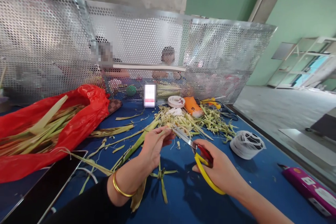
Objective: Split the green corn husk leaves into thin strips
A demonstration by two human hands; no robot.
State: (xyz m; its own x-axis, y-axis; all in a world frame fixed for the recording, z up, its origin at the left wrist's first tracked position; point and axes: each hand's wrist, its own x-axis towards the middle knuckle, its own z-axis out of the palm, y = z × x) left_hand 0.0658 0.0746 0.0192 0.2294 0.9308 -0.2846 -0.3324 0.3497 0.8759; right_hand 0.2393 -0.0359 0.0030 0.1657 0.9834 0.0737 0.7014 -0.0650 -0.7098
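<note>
My right hand (214, 161) grips a pair of scissors (200, 162) with yellow and red handles. The blades point up and to the left, apart from each other, with their tips close to the fingers of my left hand (154, 143). Those fingers are pinched together on a small pale piece of corn husk (168, 125), mostly hidden by the fingertips. Behind the hands lies a heap of husk clippings (189, 120). Below them, a star-shaped knotted husk piece (161, 174) rests on the blue table (199, 196).
A red plastic bag (91, 103) of husk strips lies left, beside a dark tablet-like panel (39, 189). A lit phone (149, 95), a tape roll (176, 102) and an orange packet (193, 106) stand behind. A white spool (247, 144) and a purple box (307, 185) sit right. Perforated screens (147, 35) separate people beyond.
</note>
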